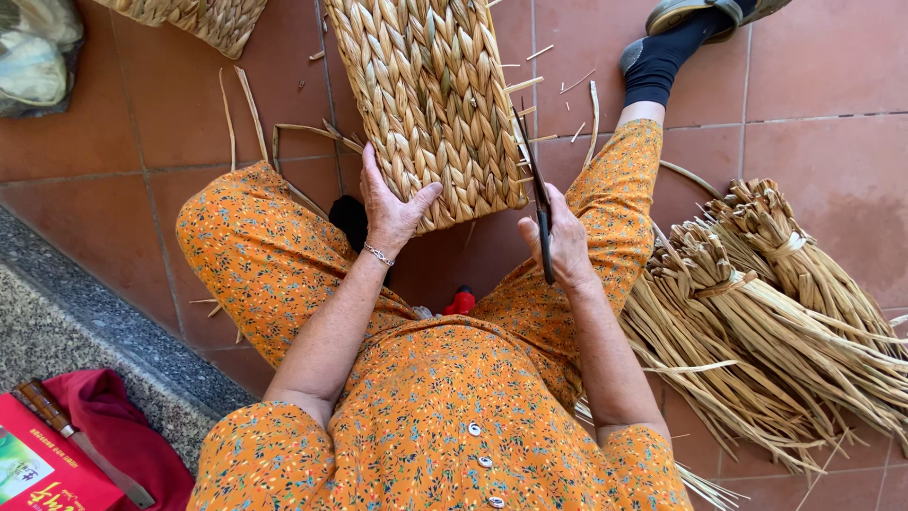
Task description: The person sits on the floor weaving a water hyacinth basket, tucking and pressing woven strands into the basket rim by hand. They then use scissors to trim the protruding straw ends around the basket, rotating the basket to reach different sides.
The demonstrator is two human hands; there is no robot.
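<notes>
A woven straw basket (430, 95) stands tilted on the red tiled floor between my knees. My left hand (390, 208) grips its lower left edge, thumb pressed on the weave. My right hand (560, 244) holds dark scissors (535, 185), with the blades pointing up along the basket's right edge, where short straw ends stick out. I sit in orange flowered clothes with my legs spread around the basket.
Bundles of dried straw (757, 312) lie on the floor at my right. Another woven piece (203, 19) lies at top left, next to a bag (33, 52). A red box (43, 468), red cloth and a knife (80, 440) rest on the grey step at lower left. Straw scraps litter the tiles.
</notes>
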